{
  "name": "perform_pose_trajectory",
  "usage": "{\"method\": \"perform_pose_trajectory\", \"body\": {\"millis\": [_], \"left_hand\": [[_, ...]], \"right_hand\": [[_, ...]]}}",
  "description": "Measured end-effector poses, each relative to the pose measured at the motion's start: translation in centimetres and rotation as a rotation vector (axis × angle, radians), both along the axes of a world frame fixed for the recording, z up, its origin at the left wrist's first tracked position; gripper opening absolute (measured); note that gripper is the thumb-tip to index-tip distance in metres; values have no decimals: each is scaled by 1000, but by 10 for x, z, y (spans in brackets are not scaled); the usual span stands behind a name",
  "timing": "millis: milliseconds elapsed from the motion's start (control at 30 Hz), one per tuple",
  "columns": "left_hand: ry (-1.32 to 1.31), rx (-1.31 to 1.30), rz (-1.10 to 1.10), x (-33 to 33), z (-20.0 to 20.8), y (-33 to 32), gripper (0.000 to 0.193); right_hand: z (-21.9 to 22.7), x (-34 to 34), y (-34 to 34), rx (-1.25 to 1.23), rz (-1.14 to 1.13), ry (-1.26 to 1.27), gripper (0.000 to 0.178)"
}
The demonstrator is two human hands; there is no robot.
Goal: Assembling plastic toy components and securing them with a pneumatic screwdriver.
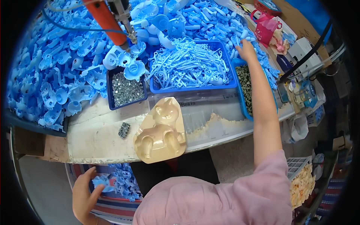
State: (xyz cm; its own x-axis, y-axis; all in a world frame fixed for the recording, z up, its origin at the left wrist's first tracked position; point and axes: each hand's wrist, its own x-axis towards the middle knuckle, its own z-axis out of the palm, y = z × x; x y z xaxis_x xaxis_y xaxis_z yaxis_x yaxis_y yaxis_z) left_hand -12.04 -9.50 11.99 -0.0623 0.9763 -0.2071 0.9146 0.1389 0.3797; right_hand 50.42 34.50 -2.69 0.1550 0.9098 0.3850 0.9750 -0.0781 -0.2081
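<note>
My left hand [84, 189] is low at the left, over a bin of light-blue plastic pieces below the table edge. Its thumb and fingers are spread. Beside them is a small blue toy piece [100, 180] with a reddish patch; it looks loose, not gripped. My right arm stretches far forward, and my right hand [246, 50] touches the heap of smooth blue plastic parts [208, 20] at the back right. Its thumb and fingers are apart, with no part plainly held. A cream moulded fixture [164, 132] with bear-shaped hollows lies at the table's front edge.
A blue basket [195, 90] holds thin blue strips. Left of it, a dark tray [111, 101] contains small metal pieces; a blue tray [245, 108] of dark screws lies under my right arm. An orange power screwdriver [107, 24] hangs above blue shells. A metal block [124, 129] sits left of the fixture.
</note>
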Motion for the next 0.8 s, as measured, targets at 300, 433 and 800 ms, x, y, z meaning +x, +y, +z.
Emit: {"method": "perform_pose_trajectory", "body": {"millis": [300,433,800], "left_hand": [[-368,212,-573,112,-28,113,46],[-767,298,-470,186,-56,151,44],[-549,471,-489,182,-102,136,34]], "right_hand": [[97,-51,-101,-342,476,690,23],[106,-134,-179,-643,1074,776,20],[63,-38,-60,-133,264,800,23]]}}
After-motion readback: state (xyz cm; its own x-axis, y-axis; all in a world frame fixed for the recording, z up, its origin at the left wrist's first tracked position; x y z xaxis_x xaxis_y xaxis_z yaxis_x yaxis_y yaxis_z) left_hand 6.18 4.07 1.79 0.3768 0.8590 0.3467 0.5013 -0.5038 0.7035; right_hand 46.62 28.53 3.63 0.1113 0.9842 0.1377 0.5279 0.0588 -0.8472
